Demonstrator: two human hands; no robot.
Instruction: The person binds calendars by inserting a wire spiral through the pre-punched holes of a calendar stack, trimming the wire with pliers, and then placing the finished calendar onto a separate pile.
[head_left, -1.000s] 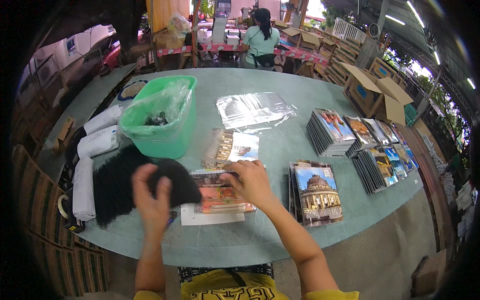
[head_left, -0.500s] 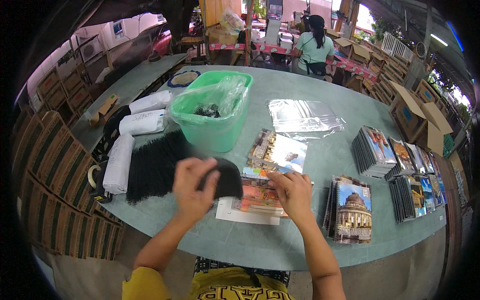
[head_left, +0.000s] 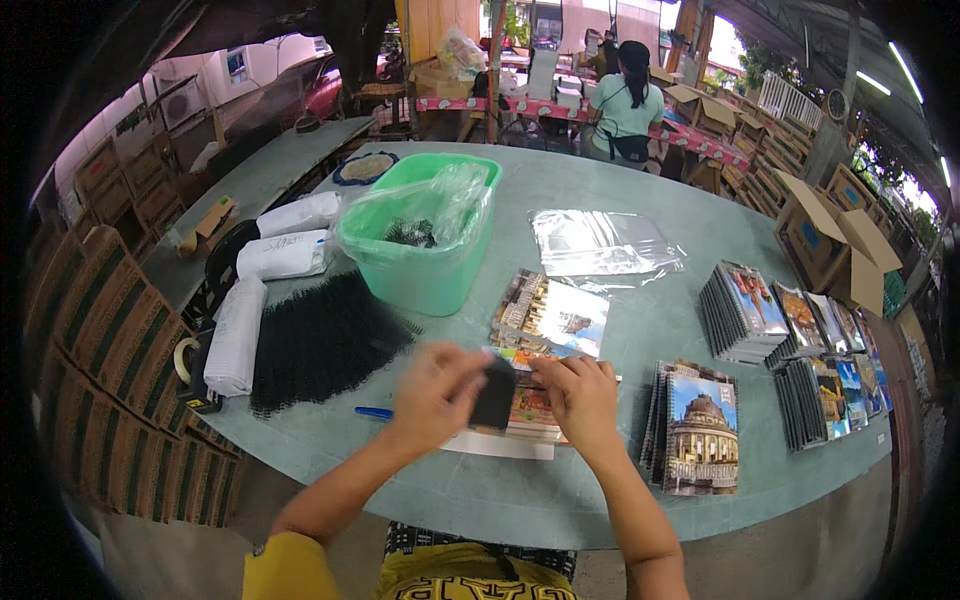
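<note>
In front of me lies a stack of printed pages [head_left: 537,412] with coloured pictures, on a white sheet [head_left: 500,445]. My left hand [head_left: 440,392] pinches a black binding wire strip [head_left: 495,392] over the stack's left part; motion blurs it, so its exact shape is unclear. My right hand [head_left: 580,400] is closed on the stack's upper right part, fingertips at its top edge. More printed covers [head_left: 553,312] lie just beyond. Left of my hands, black binding strips [head_left: 325,340] spread out in a row. A blue pen [head_left: 374,412] rests beside my left wrist.
A green bin [head_left: 425,260] with a plastic liner stands beyond the strips, beside white wrapped packages [head_left: 285,254]. Clear plastic sleeves [head_left: 600,243] lie at the back. Spiral-bound notebooks [head_left: 700,430] are stacked on the right, near an open carton [head_left: 830,240]. Another person [head_left: 627,100] stands far off.
My left hand has moved right with the black strip, bringing it over the page stack beside my right hand. The blue pen has come into view. My right hand stays on the pages.
</note>
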